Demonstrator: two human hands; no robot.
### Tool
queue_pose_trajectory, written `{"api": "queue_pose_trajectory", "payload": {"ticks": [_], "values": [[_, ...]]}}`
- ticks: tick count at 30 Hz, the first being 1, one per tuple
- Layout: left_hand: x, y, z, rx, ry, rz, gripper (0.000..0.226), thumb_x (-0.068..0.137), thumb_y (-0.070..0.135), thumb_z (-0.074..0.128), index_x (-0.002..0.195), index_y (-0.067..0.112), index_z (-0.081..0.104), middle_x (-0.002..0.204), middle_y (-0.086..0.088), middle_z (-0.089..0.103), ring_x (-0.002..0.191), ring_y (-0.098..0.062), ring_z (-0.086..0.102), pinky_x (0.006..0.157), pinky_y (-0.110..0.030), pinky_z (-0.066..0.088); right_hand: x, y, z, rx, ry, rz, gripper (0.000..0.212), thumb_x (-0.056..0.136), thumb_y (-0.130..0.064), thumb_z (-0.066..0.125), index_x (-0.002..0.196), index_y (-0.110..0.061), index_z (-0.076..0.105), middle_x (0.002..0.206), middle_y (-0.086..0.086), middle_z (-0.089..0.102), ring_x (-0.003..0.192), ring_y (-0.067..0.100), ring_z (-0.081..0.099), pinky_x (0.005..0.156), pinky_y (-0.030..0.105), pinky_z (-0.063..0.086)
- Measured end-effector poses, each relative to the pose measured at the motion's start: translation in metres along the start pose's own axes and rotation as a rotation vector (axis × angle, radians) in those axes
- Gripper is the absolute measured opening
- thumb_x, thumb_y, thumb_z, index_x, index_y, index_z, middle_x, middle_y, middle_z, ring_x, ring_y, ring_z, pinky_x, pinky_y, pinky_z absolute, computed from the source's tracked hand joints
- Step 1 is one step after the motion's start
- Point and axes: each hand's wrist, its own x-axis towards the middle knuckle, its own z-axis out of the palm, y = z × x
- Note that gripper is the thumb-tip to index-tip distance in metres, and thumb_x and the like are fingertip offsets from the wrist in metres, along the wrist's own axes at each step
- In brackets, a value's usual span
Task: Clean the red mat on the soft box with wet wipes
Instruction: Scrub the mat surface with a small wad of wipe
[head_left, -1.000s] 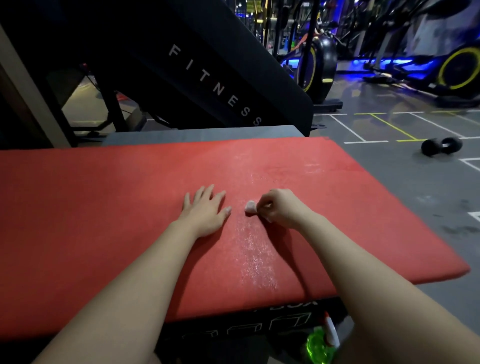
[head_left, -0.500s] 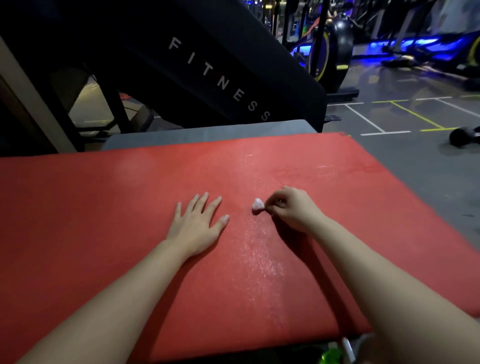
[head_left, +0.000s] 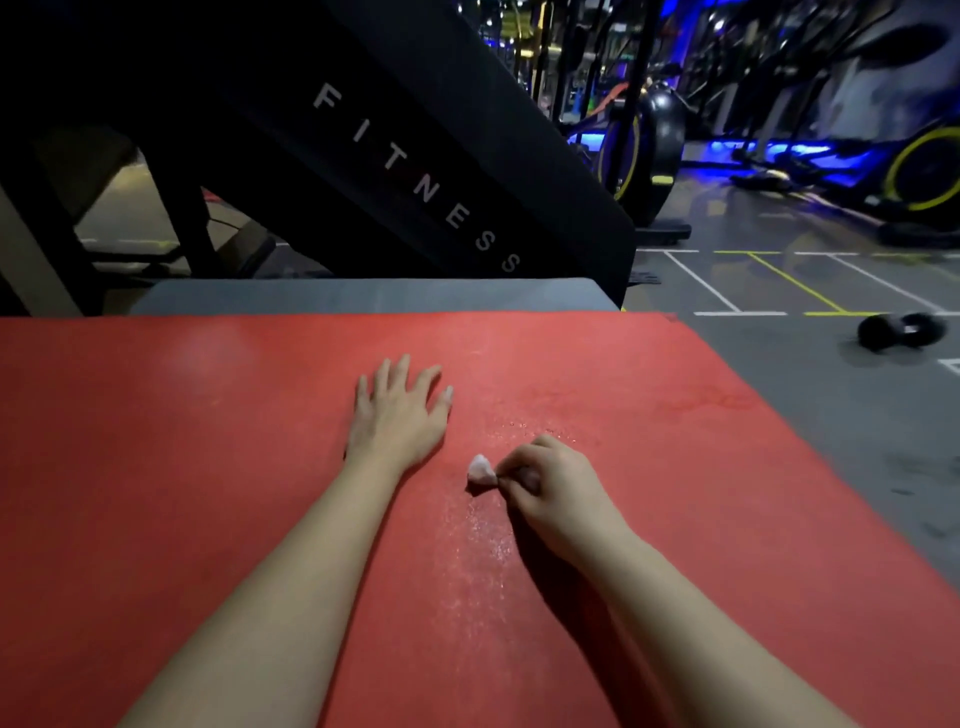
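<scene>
The left hand (head_left: 397, 415) lies on the mat (head_left: 156, 467); the wipe (head_left: 480, 474) sits just left of the right hand's (head_left: 556, 493) fingertips (head_left: 506, 480), touching them. Beyond the left fingers (head_left: 402, 371) stands a panel (head_left: 415, 171); a dumbbell (head_left: 901, 332) lies well to their right.

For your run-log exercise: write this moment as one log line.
step: wiping | right hand: pinches wet wipe on red mat | left hand: flat on mat

black dumbbell (head_left: 901, 331) on grey floor (head_left: 831, 415) at right, black "fitness" panel (head_left: 415, 171) behind.
</scene>
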Motion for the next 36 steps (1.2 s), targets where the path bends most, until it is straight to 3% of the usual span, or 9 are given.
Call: {"api": "queue_pose_trajectory", "payload": {"ticks": [4,8,12,17,21,25,30,33,36], "values": [[0.007,-0.002,0.001,0.042,-0.068,0.015,0.063,0.102,0.062,0.016,0.161,0.041,0.016,0.172,-0.001,0.004,0.158,-0.021,-0.002,0.126,-0.053,-0.005,0.03,-0.004,0.0,-0.126,-0.015,-0.027,0.011,0.087,-0.022,0.062,0.087,-0.021,0.073,0.086,0.001,0.058,0.084,0.022,0.058,0.073,0.035,0.047],[0.005,0.0,-0.001,0.07,-0.077,0.017,0.063,0.102,0.061,0.015,0.162,0.041,0.009,0.172,-0.001,0.0,0.158,-0.02,-0.005,0.125,-0.054,-0.006,0.098,0.009,-0.005,-0.237,0.017,-0.008,0.014,0.087,-0.018,0.059,0.088,-0.014,0.073,0.086,0.01,0.059,0.086,0.033,0.06,0.074,0.039,0.049],[0.007,-0.003,0.0,0.052,-0.058,0.039,0.063,0.102,0.06,0.014,0.162,0.041,0.009,0.172,-0.002,0.001,0.158,-0.022,-0.004,0.125,-0.056,-0.004,0.119,0.018,-0.004,-0.229,-0.018,-0.03,0.012,0.086,-0.015,0.062,0.089,-0.016,0.074,0.087,0.006,0.063,0.084,0.028,0.062,0.072,0.034,0.048],[0.008,-0.003,0.004,0.044,-0.036,0.046,0.063,0.103,0.06,0.012,0.162,0.04,0.007,0.171,-0.003,0.0,0.158,-0.022,-0.006,0.125,-0.056,-0.006,0.11,0.026,-0.027,-0.189,-0.278,-0.102,0.009,0.086,-0.027,0.07,0.094,-0.025,0.074,0.083,-0.011,0.068,0.077,0.007,0.06,0.067,0.022,0.042],[0.009,-0.002,0.005,0.052,-0.043,0.038,0.062,0.102,0.06,0.012,0.161,0.042,0.005,0.171,-0.001,-0.002,0.158,-0.02,-0.007,0.125,-0.055,-0.007,0.154,0.041,-0.017,-0.231,-0.177,-0.124,0.011,0.087,-0.024,0.07,0.096,-0.019,0.074,0.09,-0.002,0.068,0.084,0.019,0.062,0.07,0.025,0.039],[0.012,-0.002,0.003,0.054,-0.046,0.023,0.061,0.102,0.06,0.014,0.161,0.044,0.006,0.172,0.001,-0.002,0.158,-0.018,-0.008,0.125,-0.053,-0.007,0.197,0.057,-0.015,-0.294,-0.118,-0.055,0.016,0.089,-0.024,0.067,0.101,-0.016,0.074,0.1,0.007,0.073,0.096,0.027,0.064,0.077,0.03,0.046],[0.013,-0.001,0.004,0.065,-0.059,0.015,0.062,0.102,0.06,0.015,0.161,0.044,0.008,0.172,0.001,-0.001,0.157,-0.017,-0.008,0.125,-0.054,-0.007,0.19,0.056,-0.033,-0.168,-0.368,-0.097,0.01,0.088,-0.029,0.071,0.093,-0.021,0.074,0.084,-0.005,0.071,0.077,0.011,0.063,0.068,0.024,0.046],[0.012,-0.002,0.003,0.062,-0.062,0.016,0.062,0.102,0.062,0.014,0.161,0.045,0.007,0.172,0.001,-0.001,0.157,-0.017,-0.008,0.125,-0.054,-0.007,0.207,0.052,-0.023,-0.232,-0.278,-0.16,0.009,0.086,-0.027,0.072,0.093,-0.02,0.073,0.088,-0.003,0.071,0.083,0.016,0.064,0.067,0.025,0.042],[0.009,0.0,0.002,0.07,-0.064,0.012,0.061,0.102,0.062,0.014,0.16,0.046,0.005,0.172,0.002,-0.001,0.157,-0.016,-0.008,0.125,-0.054,-0.006,0.243,0.047,-0.003,-0.293,-0.154,-0.107,0.016,0.089,-0.021,0.065,0.095,-0.009,0.073,0.097,0.01,0.072,0.094,0.029,0.065,0.079,0.034,0.05]]}}
